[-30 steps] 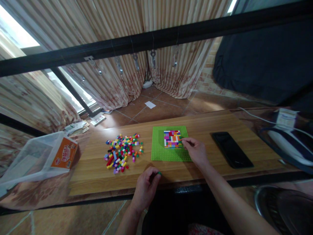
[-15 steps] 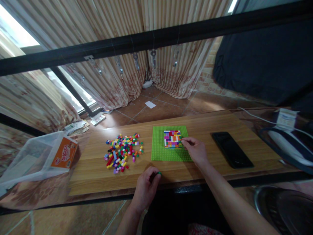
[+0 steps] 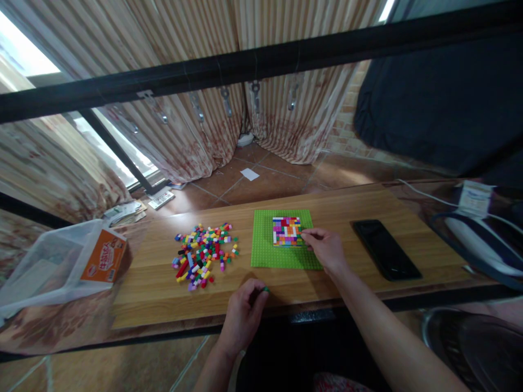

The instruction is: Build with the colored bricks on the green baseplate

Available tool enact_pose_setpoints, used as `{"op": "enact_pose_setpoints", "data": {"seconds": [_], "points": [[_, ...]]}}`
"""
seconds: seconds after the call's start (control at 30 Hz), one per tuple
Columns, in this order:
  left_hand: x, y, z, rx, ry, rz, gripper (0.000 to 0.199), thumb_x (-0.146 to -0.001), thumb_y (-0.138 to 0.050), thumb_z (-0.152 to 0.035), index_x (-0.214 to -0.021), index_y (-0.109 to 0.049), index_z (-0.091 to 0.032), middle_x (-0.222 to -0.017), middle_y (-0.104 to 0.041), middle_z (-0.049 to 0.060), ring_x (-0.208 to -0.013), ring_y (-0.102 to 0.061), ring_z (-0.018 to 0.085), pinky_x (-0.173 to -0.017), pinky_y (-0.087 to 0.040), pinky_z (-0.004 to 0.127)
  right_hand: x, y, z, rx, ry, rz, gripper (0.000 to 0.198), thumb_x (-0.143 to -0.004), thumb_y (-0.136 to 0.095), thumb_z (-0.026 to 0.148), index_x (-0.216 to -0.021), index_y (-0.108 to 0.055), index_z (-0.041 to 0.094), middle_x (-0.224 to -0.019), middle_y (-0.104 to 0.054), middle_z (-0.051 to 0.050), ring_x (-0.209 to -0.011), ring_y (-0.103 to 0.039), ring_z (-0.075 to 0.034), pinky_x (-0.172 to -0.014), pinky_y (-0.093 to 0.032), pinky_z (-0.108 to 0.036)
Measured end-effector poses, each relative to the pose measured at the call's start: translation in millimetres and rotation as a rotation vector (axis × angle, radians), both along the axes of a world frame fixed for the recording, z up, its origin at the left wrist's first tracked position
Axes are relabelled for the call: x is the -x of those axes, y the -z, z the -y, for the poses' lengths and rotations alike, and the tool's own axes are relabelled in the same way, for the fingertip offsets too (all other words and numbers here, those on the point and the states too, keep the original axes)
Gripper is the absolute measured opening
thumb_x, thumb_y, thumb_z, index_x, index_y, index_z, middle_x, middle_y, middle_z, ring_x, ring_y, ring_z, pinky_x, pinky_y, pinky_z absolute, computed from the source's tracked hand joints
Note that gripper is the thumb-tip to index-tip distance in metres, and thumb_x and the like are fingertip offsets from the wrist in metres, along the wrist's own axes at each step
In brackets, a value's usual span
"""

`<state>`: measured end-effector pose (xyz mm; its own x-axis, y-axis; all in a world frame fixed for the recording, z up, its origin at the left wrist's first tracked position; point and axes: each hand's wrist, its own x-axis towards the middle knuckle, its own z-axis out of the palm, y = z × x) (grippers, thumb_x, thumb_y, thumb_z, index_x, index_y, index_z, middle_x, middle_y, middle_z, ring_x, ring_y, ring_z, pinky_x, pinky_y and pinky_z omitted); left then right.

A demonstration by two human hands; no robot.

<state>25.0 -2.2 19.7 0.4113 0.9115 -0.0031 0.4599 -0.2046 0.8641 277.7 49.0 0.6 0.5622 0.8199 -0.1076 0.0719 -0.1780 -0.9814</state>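
A square block of multicoloured toy bricks (image 3: 286,232) stands on a green baseplate (image 3: 262,256). At the block's right edge, the thumb and forefinger of my right hand (image 3: 327,249) are pinched together; whatever is between them is too small to make out. My left hand (image 3: 244,309) is at the table's front edge, below the baseplate. Its fingers are closed on a small green brick (image 3: 266,289), which shows at the fingertips. To the left lies a loose pile of small bricks (image 3: 204,256) in many colours.
The wooden table (image 3: 143,294) carries a black phone (image 3: 386,249) on the right. A clear plastic bin (image 3: 53,272) with an orange label stands at the far left. A white cable (image 3: 429,197) runs along the right, and a dark bar (image 3: 229,68) crosses beyond the table.
The view has shifted very slightly. Both hands keep almost the same places, the right at the block's edge and the left with the green brick.
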Motion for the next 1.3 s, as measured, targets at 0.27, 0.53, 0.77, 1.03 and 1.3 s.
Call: {"op": "enact_pose_setpoints", "data": {"seconds": [0.27, 0.53, 0.77, 1.03, 1.3], "points": [[0.4, -0.5, -0.7, 0.016, 0.013, -0.001, 0.017, -0.09, -0.05, -0.033, -0.083, -0.057, -0.019, -0.077, -0.058, -0.001, -0.073, -0.055, 0.013, -0.068, -0.041, 0.023, -1.5, -2.1, -1.5, 0.014, -0.015, 0.003, 0.032, -0.06, -0.071, 0.045, -0.074, -0.074, 0.017, -0.063, -0.069, -0.004, -0.053, -0.057, -0.014, -0.049, -0.045, -0.026], [-0.3, -1.5, -1.1, -0.003, 0.006, 0.032, 0.016, -0.089, -0.05, -0.031, -0.083, -0.059, -0.019, -0.078, -0.06, 0.001, -0.075, -0.056, 0.014, -0.069, -0.042, 0.024, 9.4, 2.9, 18.2, -0.146, 0.1, 0.044, 0.035, -0.071, -0.067, 0.049, -0.082, -0.071, 0.016, -0.074, -0.071, -0.006, -0.065, -0.062, -0.017, -0.062, -0.052, -0.031], [-0.6, 2.4, -1.1, 0.052, -0.054, 0.091, 0.015, -0.089, -0.05, -0.03, -0.088, -0.061, -0.019, -0.079, -0.061, 0.0, -0.074, -0.055, 0.013, -0.069, -0.042, 0.023, 72.4, -9.9, 67.6, -0.189, -0.252, 0.186, 0.023, -0.085, -0.057, 0.041, -0.089, -0.07, 0.021, -0.088, -0.07, -0.005, -0.084, -0.064, -0.019, -0.076, -0.05, -0.032], [0.0, 2.2, -2.1, 0.087, -0.088, 0.204, 0.017, -0.09, -0.051, -0.03, -0.092, -0.065, -0.02, -0.085, -0.066, 0.001, -0.08, -0.059, 0.013, -0.075, -0.045, 0.024, 109.9, -10.2, 79.0, -0.101, -0.455, 0.181, 0.016, -0.084, -0.059, 0.031, -0.094, -0.068, 0.022, -0.09, -0.068, -0.003, -0.086, -0.062, -0.018, -0.079, -0.048, -0.031], [0.0, 6.8, -1.2, 0.128, -0.107, 0.215, 0.022, -0.089, -0.051, -0.035, -0.092, -0.065, -0.018, -0.076, -0.062, 0.001, -0.068, -0.055, 0.012, -0.064, -0.044, 0.023, 99.3, -10.5, 74.7, -0.139, -0.41, 0.178, 0.016, -0.084, -0.059, 0.035, -0.086, -0.07, 0.024, -0.087, -0.07, -0.002, -0.083, -0.065, -0.019, -0.076, -0.05, -0.031]]}}
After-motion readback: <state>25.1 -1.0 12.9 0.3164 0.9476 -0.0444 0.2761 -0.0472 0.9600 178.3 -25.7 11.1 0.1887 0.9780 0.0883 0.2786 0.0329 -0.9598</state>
